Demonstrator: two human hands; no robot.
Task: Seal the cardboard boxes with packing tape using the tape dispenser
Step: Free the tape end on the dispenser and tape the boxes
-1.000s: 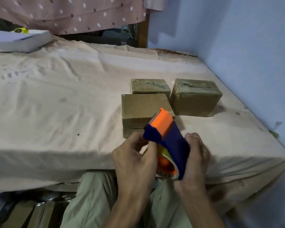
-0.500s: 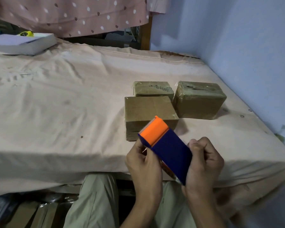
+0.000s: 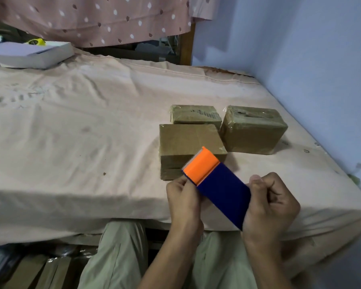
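Both hands hold the tape dispenser (image 3: pixel 217 184) in the air over the near edge of the bed, just in front of the closest cardboard box. The dispenser is dark blue with an orange head (image 3: pixel 201 164) that points up and away toward the boxes; a toothed cutting edge shows along the head's far left side. The left hand (image 3: pixel 183 202) grips the dispenser at its left side close to the orange head, fingertips curled against the edge there. The right hand (image 3: pixel 269 205) is clenched around the dispenser's rear right side, thumb on top at the blue body's edge and the other fingers folded in; what lies under them is hidden. Three brown cardboard boxes sit on the bed sheet (image 3: pixel 81 142), toward its right part. The nearest box (image 3: pixel 188 142) stands just beyond the dispenser's head, which overlaps its front corner in view; whether they touch cannot be told. A smaller box (image 3: pixel 196 114) sits just behind it, and a third box (image 3: pixel 252 130), shiny with tape and wrinkled at the top, sits just to the right of both. At the far left corner of the bed lies a flat white box (image 3: pixel 33 54) with a yellow object (image 3: pixel 37 41) behind it. A pink dotted cloth (image 3: pixel 92 17) hangs across the back, and a pale blue wall (image 3: pixel 300 59) runs along the right. The person's legs in light trousers (image 3: pixel 117 257) show below the bed edge
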